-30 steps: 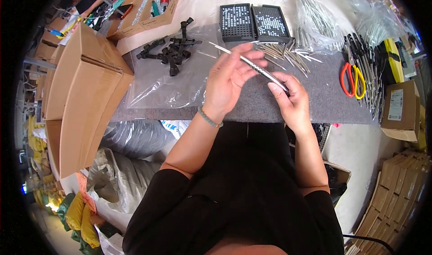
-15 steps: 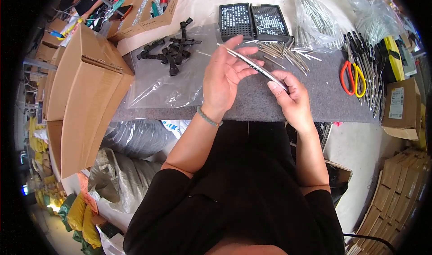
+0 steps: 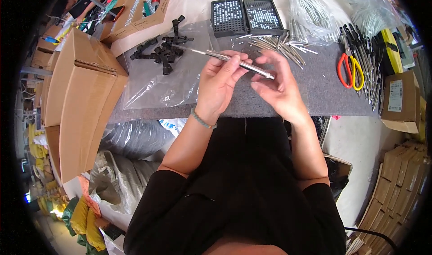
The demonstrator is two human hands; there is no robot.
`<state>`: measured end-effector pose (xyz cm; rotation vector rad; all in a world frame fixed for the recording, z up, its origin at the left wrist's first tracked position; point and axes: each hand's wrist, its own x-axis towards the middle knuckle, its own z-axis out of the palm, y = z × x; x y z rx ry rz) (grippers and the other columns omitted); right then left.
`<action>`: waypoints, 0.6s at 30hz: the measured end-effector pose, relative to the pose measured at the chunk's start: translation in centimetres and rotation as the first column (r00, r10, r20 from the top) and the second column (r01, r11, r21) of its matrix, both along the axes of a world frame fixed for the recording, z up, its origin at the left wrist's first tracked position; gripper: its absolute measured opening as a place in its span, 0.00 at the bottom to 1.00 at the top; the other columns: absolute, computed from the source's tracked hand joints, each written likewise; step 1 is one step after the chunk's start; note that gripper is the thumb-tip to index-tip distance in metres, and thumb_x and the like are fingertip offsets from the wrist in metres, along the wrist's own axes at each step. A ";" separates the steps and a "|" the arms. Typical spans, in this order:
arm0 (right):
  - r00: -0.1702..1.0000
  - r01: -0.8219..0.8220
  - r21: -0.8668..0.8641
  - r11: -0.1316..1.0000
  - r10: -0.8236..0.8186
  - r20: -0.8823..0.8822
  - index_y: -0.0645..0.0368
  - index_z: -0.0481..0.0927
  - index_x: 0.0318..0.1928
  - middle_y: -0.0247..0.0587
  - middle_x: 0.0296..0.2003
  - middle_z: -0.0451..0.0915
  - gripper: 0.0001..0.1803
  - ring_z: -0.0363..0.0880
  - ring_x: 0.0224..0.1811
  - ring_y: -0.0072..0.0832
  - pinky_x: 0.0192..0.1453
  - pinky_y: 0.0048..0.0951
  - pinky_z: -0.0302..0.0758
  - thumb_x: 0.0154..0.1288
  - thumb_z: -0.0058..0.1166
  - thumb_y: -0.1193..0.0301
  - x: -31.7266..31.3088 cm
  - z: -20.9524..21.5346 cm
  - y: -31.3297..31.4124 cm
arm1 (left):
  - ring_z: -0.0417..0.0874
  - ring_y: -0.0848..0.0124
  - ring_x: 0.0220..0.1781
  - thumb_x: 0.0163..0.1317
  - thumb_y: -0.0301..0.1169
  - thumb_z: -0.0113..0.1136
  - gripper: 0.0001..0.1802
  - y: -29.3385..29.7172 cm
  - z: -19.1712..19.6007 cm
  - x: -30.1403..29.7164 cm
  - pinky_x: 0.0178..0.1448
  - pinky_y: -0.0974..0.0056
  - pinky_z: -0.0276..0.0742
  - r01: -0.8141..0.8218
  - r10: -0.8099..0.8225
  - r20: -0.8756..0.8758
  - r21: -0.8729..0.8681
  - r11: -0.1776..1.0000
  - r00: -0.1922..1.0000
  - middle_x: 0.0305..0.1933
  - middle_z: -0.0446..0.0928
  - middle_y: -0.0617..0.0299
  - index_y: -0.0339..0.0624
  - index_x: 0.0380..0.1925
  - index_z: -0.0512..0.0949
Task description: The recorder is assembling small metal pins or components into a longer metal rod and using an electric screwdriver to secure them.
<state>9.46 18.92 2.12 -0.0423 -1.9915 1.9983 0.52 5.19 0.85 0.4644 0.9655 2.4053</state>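
A slim silver and black pen-like metal tube (image 3: 259, 70) slants across above the table, with a thin pale rod reaching out from its left end. My left hand (image 3: 215, 81) pinches it near the middle between thumb and fingers. Around the tube's right end, my right hand (image 3: 284, 90) is open, its fingers curved and apart, with no grip on it that I can see. Beyond my hands lies a loose pile of thin silver tubes (image 3: 288, 51). Left of them, several black clip-like parts (image 3: 166, 54) lie on a clear plastic bag (image 3: 148, 90).
Two black perforated trays (image 3: 247, 29) with small silver pieces stand at the back. Scissors (image 3: 345, 70) with red and yellow handles lie right, beside many black and silver pens (image 3: 369, 81). A cardboard box (image 3: 92, 97) stands left; bagged silver rods (image 3: 310, 12) lie back right.
My right hand has let go of the tube and opened. My left hand, formerly open beneath it, now pinches the tube, which has shifted left and lies flatter. The view has shifted slightly.
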 end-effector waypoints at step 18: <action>0.953 0.286 0.535 0.795 -0.175 -0.249 0.63 0.83 0.38 0.45 0.33 0.84 0.10 0.83 0.32 0.35 0.36 0.31 0.78 0.55 0.65 0.72 0.9 0.3 1.2 | 0.80 0.62 0.53 0.69 0.26 0.51 0.08 -0.7 -0.3 0.4 0.58 0.61 0.77 0.003 -0.005 0.027 0.089 0.996 1.000 0.49 0.78 0.51 0.36 0.44 0.75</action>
